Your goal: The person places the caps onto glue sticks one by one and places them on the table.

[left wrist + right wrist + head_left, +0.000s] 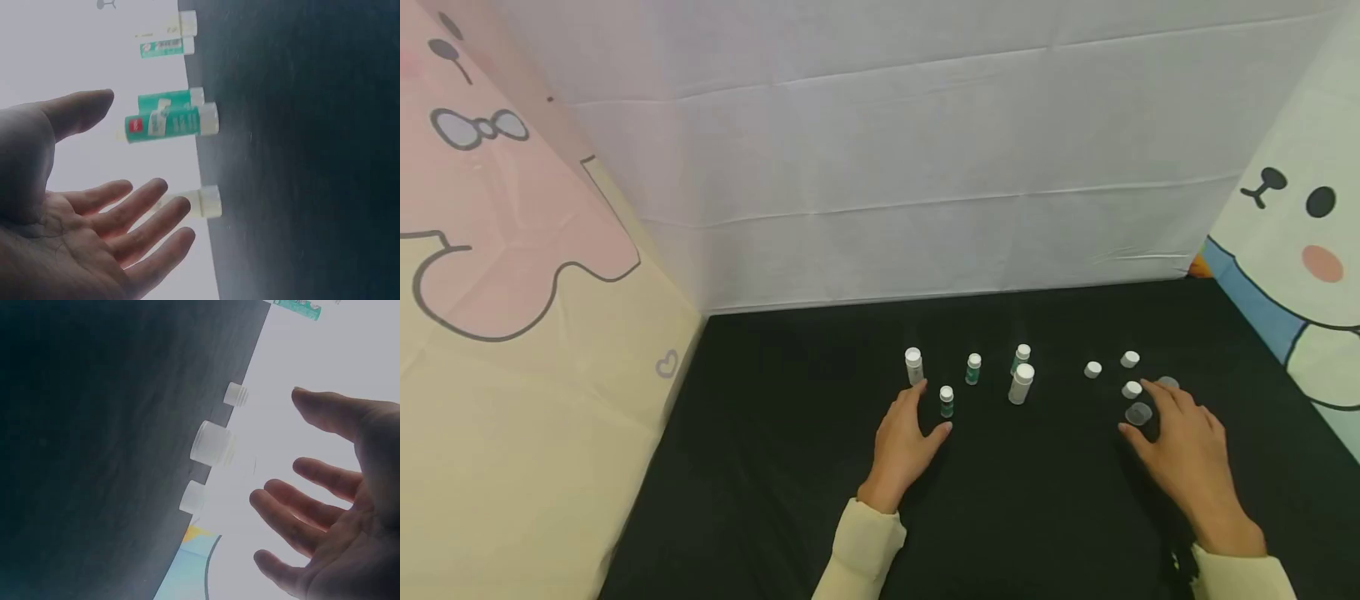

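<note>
One small green bottle (947, 404) stood upright on the black desk (775, 467), and there was the left hand (897, 450) right beside it, grip spread, thumb and forefinger parted with that bottle just ahead of the gap! A white bottle (913, 367) rose beyond the forefinger; whether the two touched, you could not tell. Along to the right came a second green bottle (973, 370), then a third green bottle (1022, 353), partly hidden behind a second white bottle (1020, 387).

Over on the far right, the right hand (1191, 450) had its grip spread too, forefinger near a white cap (1131, 389), a clear round piece (1138, 414) showing between finger and thumb; contact there was unclear as well. A second clear round piece (1168, 381) peeked out past the fingers. Farther back sat another white cap (1130, 359), with a third white cap (1093, 369) to its left.
</note>
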Action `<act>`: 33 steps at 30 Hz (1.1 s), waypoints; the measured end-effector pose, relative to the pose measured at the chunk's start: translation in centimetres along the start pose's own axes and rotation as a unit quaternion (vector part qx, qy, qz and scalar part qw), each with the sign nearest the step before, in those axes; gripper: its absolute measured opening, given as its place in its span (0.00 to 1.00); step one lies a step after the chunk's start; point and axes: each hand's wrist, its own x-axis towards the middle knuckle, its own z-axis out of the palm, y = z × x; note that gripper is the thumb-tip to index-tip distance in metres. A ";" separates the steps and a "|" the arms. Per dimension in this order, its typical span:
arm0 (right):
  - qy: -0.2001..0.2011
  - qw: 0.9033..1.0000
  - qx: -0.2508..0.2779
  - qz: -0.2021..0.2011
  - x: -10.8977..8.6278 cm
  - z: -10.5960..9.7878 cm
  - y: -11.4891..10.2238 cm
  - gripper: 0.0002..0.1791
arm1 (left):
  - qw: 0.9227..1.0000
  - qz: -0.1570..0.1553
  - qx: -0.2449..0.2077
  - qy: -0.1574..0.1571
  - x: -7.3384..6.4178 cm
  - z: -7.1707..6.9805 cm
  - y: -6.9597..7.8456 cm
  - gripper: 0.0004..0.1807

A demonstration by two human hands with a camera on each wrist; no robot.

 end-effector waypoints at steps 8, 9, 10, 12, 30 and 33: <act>-0.006 1.000 -0.004 0.011 0.0 0.2 0.7 0.38 | 1.000 -0.009 -0.009 0.020 0.6 1.2 0.5 0.36; -0.008 1.000 -0.004 0.012 0.0 0.3 0.7 0.38 | 1.000 -0.012 -0.011 0.020 0.6 1.3 0.5 0.35; -0.009 1.000 -0.005 0.014 0.0 0.3 0.8 0.38 | 1.000 -0.013 -0.012 0.020 0.6 1.3 0.6 0.35; -0.012 1.000 -0.005 0.017 0.1 0.3 0.8 0.37 | 1.000 -0.013 -0.013 0.021 0.7 1.5 0.6 0.34; -0.025 0.999 -0.002 0.031 3.3 0.3 1.5 0.24 | 0.999 -0.021 -0.025 0.043 1.5 2.1 1.2 0.25; -0.030 0.999 -0.006 0.033 3.7 0.4 1.7 0.22 | 0.998 -0.023 -0.025 0.045 1.6 2.3 1.2 0.22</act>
